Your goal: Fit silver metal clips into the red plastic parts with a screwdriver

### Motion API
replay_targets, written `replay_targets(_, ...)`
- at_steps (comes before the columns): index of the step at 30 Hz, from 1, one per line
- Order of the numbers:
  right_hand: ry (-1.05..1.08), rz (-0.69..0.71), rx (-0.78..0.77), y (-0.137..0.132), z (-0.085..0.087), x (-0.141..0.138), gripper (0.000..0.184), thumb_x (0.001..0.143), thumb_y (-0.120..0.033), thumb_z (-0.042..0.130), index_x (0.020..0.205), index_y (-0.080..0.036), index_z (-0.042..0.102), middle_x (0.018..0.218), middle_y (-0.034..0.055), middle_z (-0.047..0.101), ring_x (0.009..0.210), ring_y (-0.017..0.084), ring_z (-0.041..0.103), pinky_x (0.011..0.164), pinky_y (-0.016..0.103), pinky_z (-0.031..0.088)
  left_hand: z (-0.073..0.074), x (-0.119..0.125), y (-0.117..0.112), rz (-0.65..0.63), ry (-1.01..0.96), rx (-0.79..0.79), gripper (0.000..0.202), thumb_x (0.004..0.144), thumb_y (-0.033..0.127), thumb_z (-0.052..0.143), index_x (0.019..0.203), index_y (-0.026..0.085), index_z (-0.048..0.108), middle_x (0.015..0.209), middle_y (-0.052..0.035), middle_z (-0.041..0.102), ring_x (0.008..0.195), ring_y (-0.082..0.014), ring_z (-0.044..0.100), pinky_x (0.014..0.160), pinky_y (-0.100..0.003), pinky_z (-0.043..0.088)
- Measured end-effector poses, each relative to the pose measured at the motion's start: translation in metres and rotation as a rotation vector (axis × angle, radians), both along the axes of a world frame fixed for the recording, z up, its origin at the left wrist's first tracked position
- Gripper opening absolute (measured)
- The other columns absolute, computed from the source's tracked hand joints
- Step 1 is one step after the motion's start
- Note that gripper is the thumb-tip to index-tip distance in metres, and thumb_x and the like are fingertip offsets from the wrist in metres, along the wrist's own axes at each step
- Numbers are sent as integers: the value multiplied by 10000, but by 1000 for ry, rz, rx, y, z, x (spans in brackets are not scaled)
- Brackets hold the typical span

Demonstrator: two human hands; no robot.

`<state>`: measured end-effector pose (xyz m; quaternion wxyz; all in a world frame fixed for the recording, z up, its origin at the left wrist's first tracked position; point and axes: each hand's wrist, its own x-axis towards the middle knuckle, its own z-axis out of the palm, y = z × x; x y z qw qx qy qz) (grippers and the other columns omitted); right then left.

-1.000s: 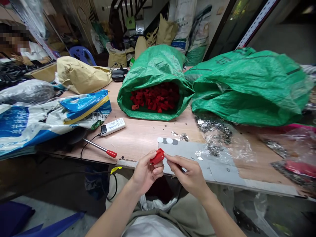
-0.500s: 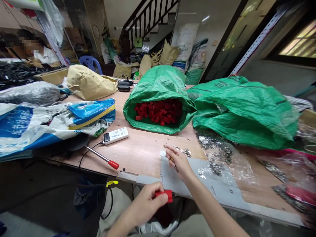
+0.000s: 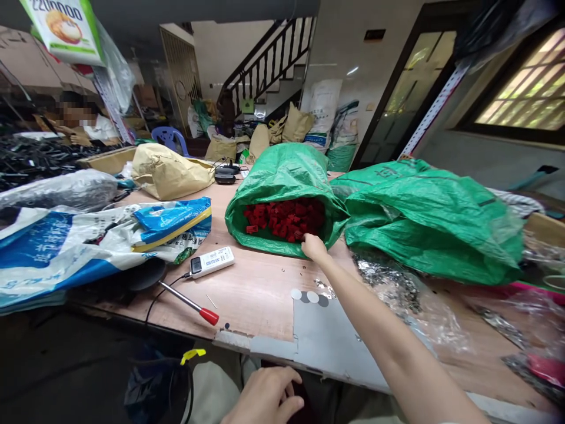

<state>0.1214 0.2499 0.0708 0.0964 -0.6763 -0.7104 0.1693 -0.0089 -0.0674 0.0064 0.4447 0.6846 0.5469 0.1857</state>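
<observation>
My right hand (image 3: pixel 315 248) reaches to the front lip of the green woven sack (image 3: pixel 238 229), at the edge of a heap of red plastic pieces (image 3: pixel 285 218). Its fingers are curled, and what they hold, if anything, is hidden. Below the table's front edge, over my lap, my left hand (image 3: pixel 267 393) is half curled with a gap between thumb and fingers. Nothing shows in it. A few small round discs (image 3: pixel 313 297), pale and grey, lie along the top edge of the grey mat (image 3: pixel 320 330), under my right forearm.
At the right lie another green sack (image 3: pixel 432 218) and a clear bag of small metal parts (image 3: pixel 391 282). On the left are a white device with a cable (image 3: pixel 212 262), a red-tipped metal lever (image 3: pixel 208 316) and a blue-and-white sack (image 3: pixel 101 247). A person (image 3: pixel 83 118) sits far left.
My right hand has moved forward from the mat's edge to the sack's mouth. The red piece no longer shows in my left hand, which has moved lower. The camera view has tilted up.
</observation>
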Motion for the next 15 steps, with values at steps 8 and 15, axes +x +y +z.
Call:
replay_targets(8,6,25,15,-4,-2,12,368,953,-322,612,1280,-158,575,1252,111,611,1071,237,629,909,449,538,14,4,14,123,-133,134,240,899,281,553,1086,258,701,915,-20,752,828,-188,688,774,-255,513)
replay_targets(15,224,21,-71,4,21,2,290,949,-339,615,1164,-144,623,1150,91,645,968,201,648,831,391,556,10,11,12,147,-162,163,217,885,254,576,1062,269,702,915,-13,748,832,-185,690,790,-266,526)
